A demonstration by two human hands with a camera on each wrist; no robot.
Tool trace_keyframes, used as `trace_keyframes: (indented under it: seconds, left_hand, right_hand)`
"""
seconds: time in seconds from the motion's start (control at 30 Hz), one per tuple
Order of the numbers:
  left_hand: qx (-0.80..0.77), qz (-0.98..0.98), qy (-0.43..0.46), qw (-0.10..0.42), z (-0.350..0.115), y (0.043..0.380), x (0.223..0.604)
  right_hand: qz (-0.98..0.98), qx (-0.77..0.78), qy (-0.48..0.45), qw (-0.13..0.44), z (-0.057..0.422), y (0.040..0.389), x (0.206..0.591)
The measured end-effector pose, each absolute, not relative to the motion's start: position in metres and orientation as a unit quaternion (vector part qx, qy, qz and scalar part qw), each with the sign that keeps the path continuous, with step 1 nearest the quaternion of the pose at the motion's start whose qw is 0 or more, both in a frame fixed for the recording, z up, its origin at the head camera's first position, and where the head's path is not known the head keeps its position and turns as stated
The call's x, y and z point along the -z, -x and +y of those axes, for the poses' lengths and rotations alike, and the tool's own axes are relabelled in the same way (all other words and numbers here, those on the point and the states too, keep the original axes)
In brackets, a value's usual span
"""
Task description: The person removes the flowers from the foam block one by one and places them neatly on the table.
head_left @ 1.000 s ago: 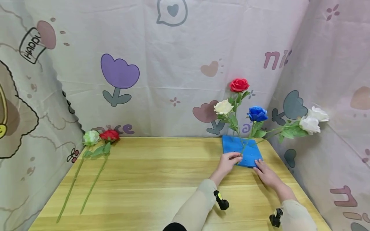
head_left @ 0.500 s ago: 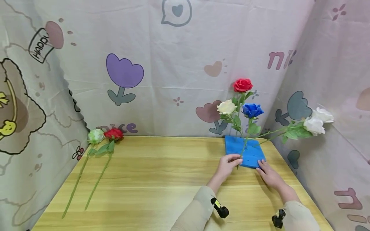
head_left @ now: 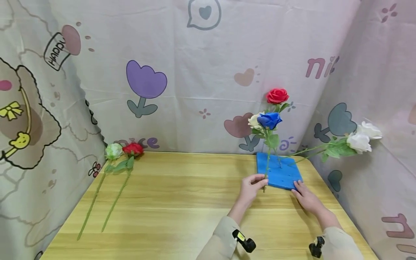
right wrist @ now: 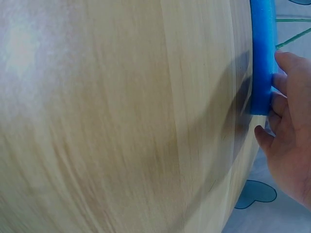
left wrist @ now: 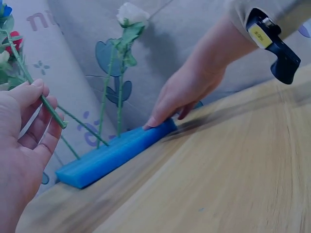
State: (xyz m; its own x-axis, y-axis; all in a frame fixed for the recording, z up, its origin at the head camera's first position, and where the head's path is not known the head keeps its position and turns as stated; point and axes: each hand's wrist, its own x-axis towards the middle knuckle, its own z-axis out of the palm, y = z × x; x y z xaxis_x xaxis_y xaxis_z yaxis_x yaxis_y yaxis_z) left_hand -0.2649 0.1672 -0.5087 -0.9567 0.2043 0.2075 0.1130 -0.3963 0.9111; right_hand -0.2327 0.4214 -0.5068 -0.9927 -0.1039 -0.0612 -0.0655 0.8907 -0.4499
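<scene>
My left hand (head_left: 251,188) pinches the green stem of a blue artificial rose (head_left: 269,120) between thumb and fingers. The rose stands nearly upright at the front left of the blue foam block (head_left: 280,177); its stem's cut end sticks out below my fingers, apart from the foam in the left wrist view. My right hand (head_left: 308,200) rests its fingers on the block's front right corner, its thumb beside the edge in the right wrist view (right wrist: 296,126). From the block rise a red rose (head_left: 277,96), a cream rose (head_left: 254,121) partly hidden by the blue one, and white roses (head_left: 360,142) leaning right.
On the table's left lie a pale green-white rose (head_left: 113,151) and a red rose (head_left: 133,148), stems toward the front. The wooden table (head_left: 182,202) meets a printed cloth backdrop (head_left: 201,54) behind and at both sides.
The blue rose has swung left relative to the block, from leaning right to nearly upright, now overlapping the cream rose. My right hand stays at the block's corner. The head view has shifted slightly.
</scene>
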Motion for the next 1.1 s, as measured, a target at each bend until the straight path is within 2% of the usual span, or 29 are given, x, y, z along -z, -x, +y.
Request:
trace_keyframes:
  seconds: [0.3, 0.63, 1.1]
  left_hand:
    - [-0.830, 0.545, -0.114, -0.007, 0.144, 0.262, 0.502]
    - [-0.820, 0.563, -0.103, -0.022, 0.111, 0.264, 0.504]
    - [-0.794, 0.603, -0.078, -0.016, 0.057, 0.261, 0.506]
  right_hand:
    - [0.968, 0.243, 0.051, 0.041, 0.423, 0.232, 0.507]
    - [0.967, 0.247, 0.048, 0.044, 0.422, 0.232, 0.506]
    - [0.967, 0.248, 0.051, 0.042, 0.422, 0.233, 0.505]
